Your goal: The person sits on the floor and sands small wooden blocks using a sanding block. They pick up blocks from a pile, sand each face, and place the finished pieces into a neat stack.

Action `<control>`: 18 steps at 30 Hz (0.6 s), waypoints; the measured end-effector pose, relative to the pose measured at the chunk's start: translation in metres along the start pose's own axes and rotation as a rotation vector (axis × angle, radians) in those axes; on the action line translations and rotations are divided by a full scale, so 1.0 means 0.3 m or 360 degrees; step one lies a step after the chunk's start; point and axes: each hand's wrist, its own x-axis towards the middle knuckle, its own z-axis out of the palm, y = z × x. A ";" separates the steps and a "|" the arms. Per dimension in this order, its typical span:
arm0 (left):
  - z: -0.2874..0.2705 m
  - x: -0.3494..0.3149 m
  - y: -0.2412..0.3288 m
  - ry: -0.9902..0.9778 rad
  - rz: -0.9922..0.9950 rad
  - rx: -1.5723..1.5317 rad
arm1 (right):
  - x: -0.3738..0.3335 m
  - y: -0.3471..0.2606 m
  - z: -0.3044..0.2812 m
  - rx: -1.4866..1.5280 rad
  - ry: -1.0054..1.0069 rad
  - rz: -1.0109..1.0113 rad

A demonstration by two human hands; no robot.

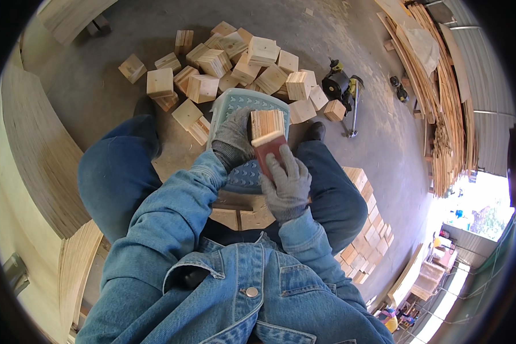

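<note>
My left hand (235, 136), in a grey work glove, is closed around a layered wooden block (267, 122) above a pale teal plastic stool (243, 101) between my knees. My right hand (289, 187), gloved alike, grips a reddish-brown sanding block (269, 150). The sanding block's far end meets the near edge of the wooden block. Part of the left fingers is hidden behind the wood.
Beyond the stool lies a loose heap of wooden blocks (215, 62). A black and yellow power tool (336, 83) rests right of it. More blocks (368, 235) are stacked by my right leg. Long boards (441, 114) line the right wall; large wooden panels (37, 152) stand at left.
</note>
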 end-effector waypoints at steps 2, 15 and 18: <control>0.004 0.003 0.008 0.0004 0.0051 -0.0070 | 0.093 0.003 -0.005 -0.0022 -0.0013 0.0029; 0.023 -0.008 -0.018 0.0200 0.0107 -0.0119 | 0.257 0.043 0.014 -0.0085 0.0003 0.0136; -0.013 -0.001 0.038 0.0048 0.0059 -0.0119 | 0.052 0.013 -0.012 0.0045 -0.0001 0.0056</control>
